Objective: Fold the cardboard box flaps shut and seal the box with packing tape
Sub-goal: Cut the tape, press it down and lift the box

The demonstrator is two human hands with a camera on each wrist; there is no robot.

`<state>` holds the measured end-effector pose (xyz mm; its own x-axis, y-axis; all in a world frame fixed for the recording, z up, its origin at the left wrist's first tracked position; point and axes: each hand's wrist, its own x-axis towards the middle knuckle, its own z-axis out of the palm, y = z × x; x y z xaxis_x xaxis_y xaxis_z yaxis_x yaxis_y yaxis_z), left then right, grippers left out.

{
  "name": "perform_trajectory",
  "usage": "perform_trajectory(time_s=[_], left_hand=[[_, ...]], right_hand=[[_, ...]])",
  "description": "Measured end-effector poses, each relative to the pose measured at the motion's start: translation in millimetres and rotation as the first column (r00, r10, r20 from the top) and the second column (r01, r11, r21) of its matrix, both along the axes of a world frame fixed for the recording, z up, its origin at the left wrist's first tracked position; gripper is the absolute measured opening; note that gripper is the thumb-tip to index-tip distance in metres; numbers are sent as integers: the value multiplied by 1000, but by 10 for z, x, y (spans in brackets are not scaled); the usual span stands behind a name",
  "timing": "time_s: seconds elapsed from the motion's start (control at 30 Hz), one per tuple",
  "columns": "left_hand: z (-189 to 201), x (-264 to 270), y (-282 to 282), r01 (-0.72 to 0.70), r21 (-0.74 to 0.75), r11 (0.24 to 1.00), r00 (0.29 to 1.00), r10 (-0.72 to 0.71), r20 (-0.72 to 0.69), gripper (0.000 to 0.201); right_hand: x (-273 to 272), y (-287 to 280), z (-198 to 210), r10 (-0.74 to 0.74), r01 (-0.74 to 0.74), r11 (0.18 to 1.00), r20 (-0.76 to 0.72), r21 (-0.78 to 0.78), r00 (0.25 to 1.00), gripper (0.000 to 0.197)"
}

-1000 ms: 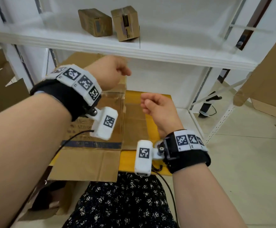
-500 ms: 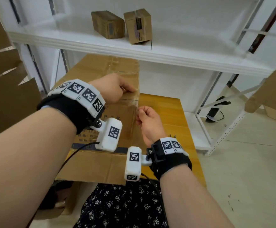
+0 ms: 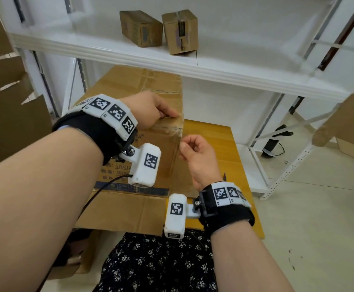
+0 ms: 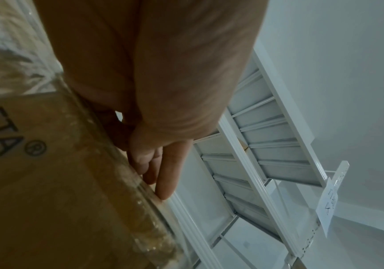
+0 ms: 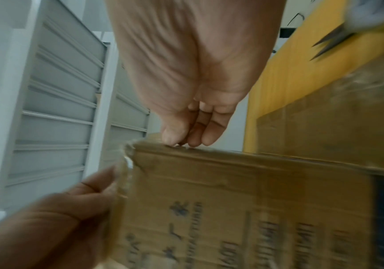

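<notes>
A large cardboard box (image 3: 129,85) stands on a yellow table (image 3: 214,148) under a shelf. Its front face shows print (image 5: 232,200) and a flap (image 3: 119,213) hangs toward me. A strip of clear tape (image 3: 177,129) runs down the box's upper right corner, shiny and bubbled along the edge (image 4: 117,182). My left hand (image 3: 171,114) curls over the top edge and pinches the tape there (image 5: 94,189). My right hand (image 3: 183,144) pinches the strip lower on the corner edge, thumb against fingertips (image 5: 179,140).
The white shelf (image 3: 171,68) hangs just above the box and carries two small cardboard boxes (image 3: 140,28) (image 3: 180,30). Scissor blades (image 5: 331,41) lie on the table behind my right wrist. Flat cardboard leans at the left (image 3: 7,123) and right (image 3: 353,114).
Both hands came down from the air in front of the box to its upper right corner. The left hand now sits on the top edge and the right hand on the corner below.
</notes>
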<state>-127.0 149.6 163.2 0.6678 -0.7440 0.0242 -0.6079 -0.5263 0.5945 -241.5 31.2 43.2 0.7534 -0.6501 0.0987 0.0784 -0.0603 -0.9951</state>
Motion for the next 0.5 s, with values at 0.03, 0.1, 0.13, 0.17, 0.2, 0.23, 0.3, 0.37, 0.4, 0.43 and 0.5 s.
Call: perform_trajectory(time_s=[0.03, 0.1, 0.13, 0.17, 0.2, 0.23, 0.3, 0.37, 0.4, 0.43, 0.5], left_hand=[[-2, 5, 7, 1, -1, 1000, 1000, -1, -5, 41], [-14, 11, 13, -2, -1, 1000, 1000, 2, -4, 41], [-21, 12, 14, -4, -2, 1000, 1000, 4, -2, 41], [-28, 13, 14, -6, -8, 1000, 1000, 6, -5, 41], [-36, 15, 14, -7, -12, 1000, 1000, 7, -9, 41], [-43, 16, 14, -7, -15, 1000, 1000, 7, -14, 41], [-48, 14, 15, -4, -16, 1000, 1000, 3, -22, 41], [-48, 11, 20, -3, -20, 1000, 1000, 3, -26, 41], [-49, 8, 23, -4, -24, 1000, 1000, 4, -28, 41], [-51, 7, 26, -5, -27, 1000, 1000, 5, -30, 41], [-53, 3, 30, -4, -29, 1000, 1000, 3, -29, 41]], right_hand=[[-15, 21, -55, 0, 0, 1000, -17, 8, 1000, 18], [-34, 43, -112, -5, 5, 1000, -30, 15, 1000, 18], [-39, 43, -111, -6, 6, 1000, -25, 9, 1000, 18], [-39, 39, -97, -4, 4, 1000, -19, -4, 1000, 18], [-37, 34, -80, -1, 0, 1000, -13, -20, 1000, 18], [-37, 28, -66, 1, -1, 999, -10, -34, 1000, 18], [-38, 23, -66, -1, 1, 999, -10, -53, 1000, 18], [-42, 37, -103, -7, 7, 998, -9, -60, 1000, 18], [-42, 45, -126, -14, 13, 998, -8, -58, 1000, 18], [-41, 51, -139, -22, 21, 998, -7, -57, 1000, 18], [-35, 63, -125, -35, 36, 998, 12, -59, 999, 18]])
